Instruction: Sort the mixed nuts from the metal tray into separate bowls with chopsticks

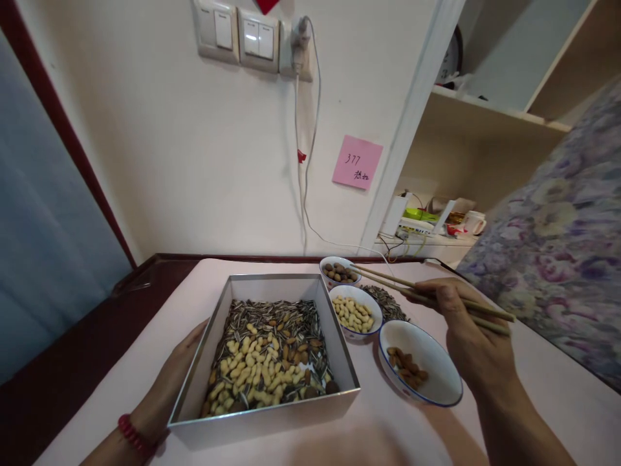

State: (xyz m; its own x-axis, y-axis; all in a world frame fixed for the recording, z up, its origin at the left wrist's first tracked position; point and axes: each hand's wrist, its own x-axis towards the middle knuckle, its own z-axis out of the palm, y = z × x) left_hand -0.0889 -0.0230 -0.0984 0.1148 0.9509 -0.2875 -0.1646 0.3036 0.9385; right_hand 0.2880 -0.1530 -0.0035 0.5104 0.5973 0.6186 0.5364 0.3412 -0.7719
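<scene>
A: What's the biggest thing here?

B: A plain cream wall [194, 162]. In front of it is a flat table with a smooth pink cover [538, 369].

A: What's on it?

B: The biggest is an open, silvery box with four straight sides [272, 422]. The left hand [182, 355] is just beside its left wall. Most of those fingers are hidden, so I can't tell if they're spread or pressed together.

A: And to the right?

B: The right hand [478, 353], and three round white bowls with blue rims: a big near one [439, 366], a middle one [363, 295] and a small far one [334, 261].

A: What does that hand have?

B: Its fingers pinch two thin brown wooden chopsticks [388, 277]. The tips are by the far bowl. I can't tell if they grip anything.

A: How much is done?

B: Some, I think. Smooth brown almonds [410, 369] lie in the near bowl, bumpy tan peanuts [353, 314] in the middle one, round dark nuts [339, 273] in the far one. Stripy seeds [385, 303] make a heap on the cover.

A: And left?

B: Lots, I'd say! All four kinds are mixed in the box.
</scene>
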